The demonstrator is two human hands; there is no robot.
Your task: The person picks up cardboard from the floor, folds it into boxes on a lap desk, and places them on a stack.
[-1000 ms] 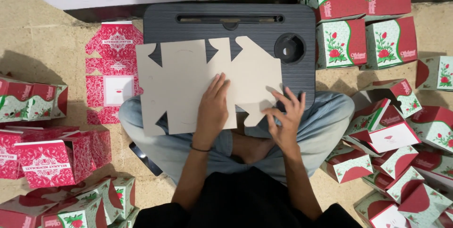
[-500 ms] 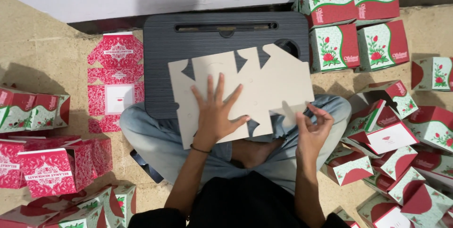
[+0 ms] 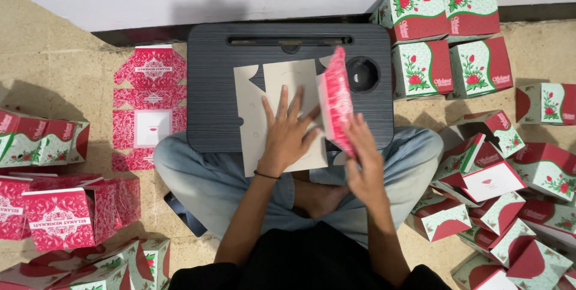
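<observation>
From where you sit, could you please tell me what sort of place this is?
Probably a home floor used for box folding: the person sits cross-legged on a tiled floor at a lap desk, with a flat blank and folded boxes around.

left hand [image 3: 288, 131]: flat, fingers spread, palm down | right hand [image 3: 363, 152]: raised, fingers curled, gripping

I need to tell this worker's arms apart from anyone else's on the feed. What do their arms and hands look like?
Both forearms are bare, with no gloves or rings visible. The left hand has a thin dark band around its wrist; the right hand wears nothing that shows. A black top covers the upper arms, with sleeves ending above the elbows.
</observation>
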